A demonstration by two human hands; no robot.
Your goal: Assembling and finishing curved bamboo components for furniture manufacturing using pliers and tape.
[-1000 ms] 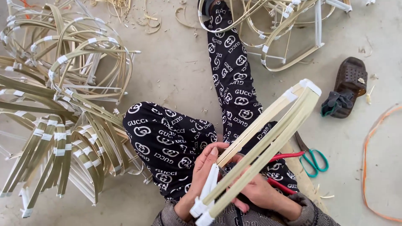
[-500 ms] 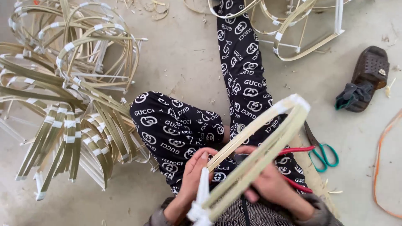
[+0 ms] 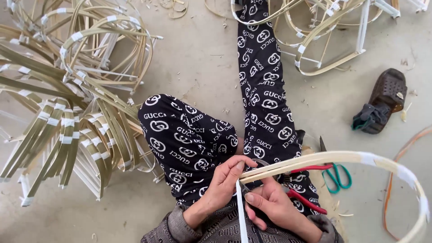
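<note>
I sit on a concrete floor, legs in black trousers with a white pattern (image 3: 265, 90). My left hand (image 3: 222, 184) pinches the near end of a bundle of pale bamboo strips (image 3: 315, 159) that curves away to the right, bound with white tape. A white tape strip (image 3: 240, 216) hangs down from that end between my hands. My right hand (image 3: 270, 204) grips the same end from below, and red-handled pliers (image 3: 306, 200) lie under it against my lap.
A large pile of taped bamboo hoops (image 3: 76, 103) covers the floor at left. More bent bamboo frames (image 3: 324, 31) lie at top right. Green-handled scissors (image 3: 335, 175) rest by my right leg. A dark sandal (image 3: 382, 103) sits at right, an orange cord (image 3: 391, 180) beyond.
The bamboo bundle has swung from pointing up-right to lying nearly level toward the right. Both hands have shifted along to its near end, and the tape strip now hangs down.
</note>
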